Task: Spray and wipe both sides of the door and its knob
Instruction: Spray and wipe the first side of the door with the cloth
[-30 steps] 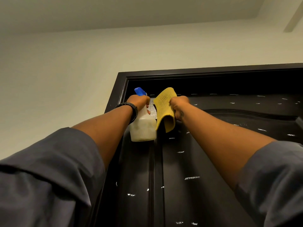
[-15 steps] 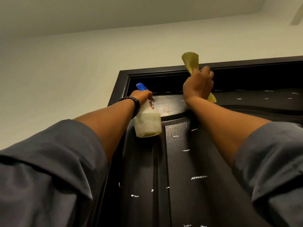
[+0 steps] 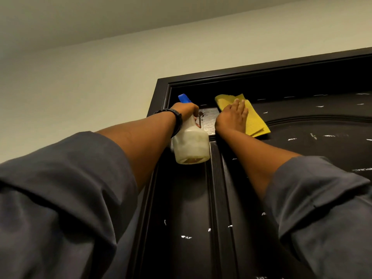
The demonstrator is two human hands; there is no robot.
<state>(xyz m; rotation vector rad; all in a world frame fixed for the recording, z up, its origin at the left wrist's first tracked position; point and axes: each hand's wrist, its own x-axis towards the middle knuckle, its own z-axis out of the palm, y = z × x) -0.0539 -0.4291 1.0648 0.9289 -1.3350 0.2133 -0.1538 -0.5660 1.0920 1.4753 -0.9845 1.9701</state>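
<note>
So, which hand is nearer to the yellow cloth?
Right. The right hand lies flat on the yellow cloth, pressing it to the door; the left hand grips the spray bottle, apart to the cloth's left.

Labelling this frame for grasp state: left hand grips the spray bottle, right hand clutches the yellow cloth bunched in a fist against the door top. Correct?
One error. The right hand is no fist: its fingers lie straight, pressing the yellow cloth flat against the top of the door, as the head view shows. The left hand does grip the spray bottle.
</note>
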